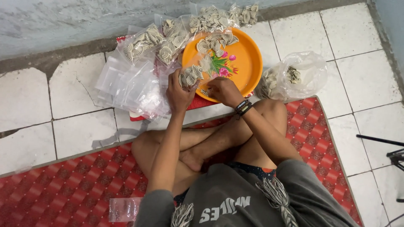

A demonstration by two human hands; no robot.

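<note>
Head view, centre of the frame: gripping a small clear bag half filled with striped spiral snacks, left hand with fingers closed around its lower edge. Reaching into the near rim of the orange tray, right hand with fingers curled low, pinching something too hidden to tell. Lying piled at upper left, empty clear bags; resting along the wall at top, filled bags; sitting at right, a large loose sack. Risking, probably, a spill onto the floor tiles through a slack hold on the open bag mouth, or crushing brittle pieces through squeezing.
</note>
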